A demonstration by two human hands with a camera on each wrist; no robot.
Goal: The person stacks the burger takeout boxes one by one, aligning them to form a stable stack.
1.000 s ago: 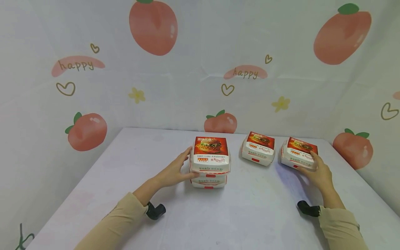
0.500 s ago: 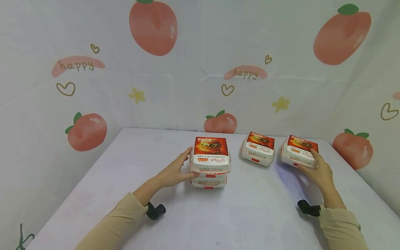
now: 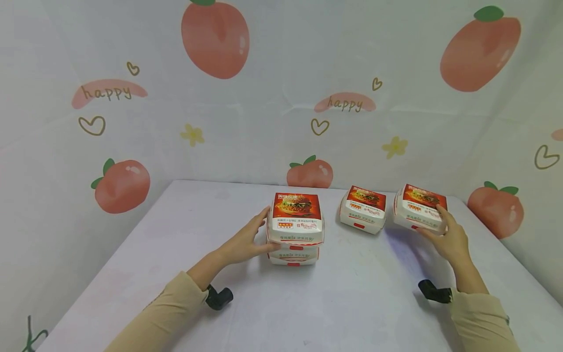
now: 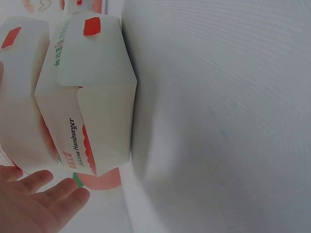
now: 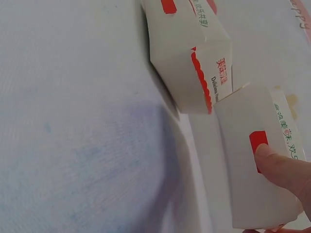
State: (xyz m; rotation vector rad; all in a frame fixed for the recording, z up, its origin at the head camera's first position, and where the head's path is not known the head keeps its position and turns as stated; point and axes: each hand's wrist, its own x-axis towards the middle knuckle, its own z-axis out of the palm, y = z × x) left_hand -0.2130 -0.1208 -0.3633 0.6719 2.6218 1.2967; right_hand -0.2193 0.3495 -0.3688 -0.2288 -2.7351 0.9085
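Note:
Two white burger boxes with red printed lids stand stacked in the middle of the table. My left hand (image 3: 241, 243) holds the left side of the upper box (image 3: 296, 215), its thumb at the front and its fingers reaching along the side. Below it, the lower box (image 4: 99, 87) rests on the table. My right hand (image 3: 450, 243) grips another burger box (image 3: 420, 208) at the right. The thumb (image 5: 277, 165) presses its front by the red tab, and a gap shows between this box and the table. Fingers behind it are mostly hidden.
A further burger box (image 3: 362, 210) sits on the table (image 3: 343, 303) between the stack and the box in my right hand. Behind the table hangs a white cloth (image 3: 246, 132) with fruit prints. Black wrist mounts (image 3: 219, 297) project from both sleeves.
The box in my right hand has risen slightly off the table, and that hand has gone up with it. My left hand and the stack stay put.

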